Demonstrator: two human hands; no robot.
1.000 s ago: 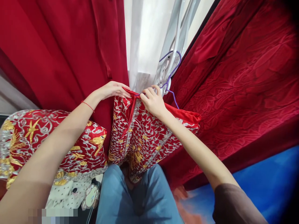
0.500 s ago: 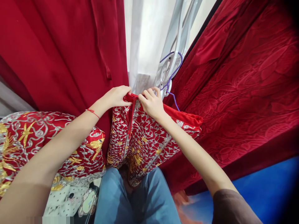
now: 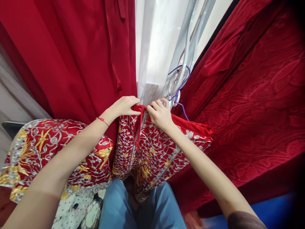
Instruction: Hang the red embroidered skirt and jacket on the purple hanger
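Garment: red cloth [image 3: 152,149], dense with silver swirls and gold motifs, hanging from my hands in the center of the frame, its lower end between my knees
Waistband: plain bright red [image 3: 197,128], slanting down to the right; a thin red tie [image 3: 138,135] dangles near its left end
Left hand: mine [image 3: 126,106], pinching the waistband's left end between thumb and fingers
Right hand: mine [image 3: 160,115], fingers bent, gripping the top edge just beside it
Purple hanger: hook [image 3: 190,72] upper right of center; its lower part goes behind the waistband
Patch: pale green [image 3: 91,214], lower left, details too blurred to read
Embroidered bundle: matching red cloth [image 3: 53,136] at left, partly covered by my left forearm
Dotted cloth: white [image 3: 68,211], below the bundle
Curtains: red, upper left [image 3: 71,57]
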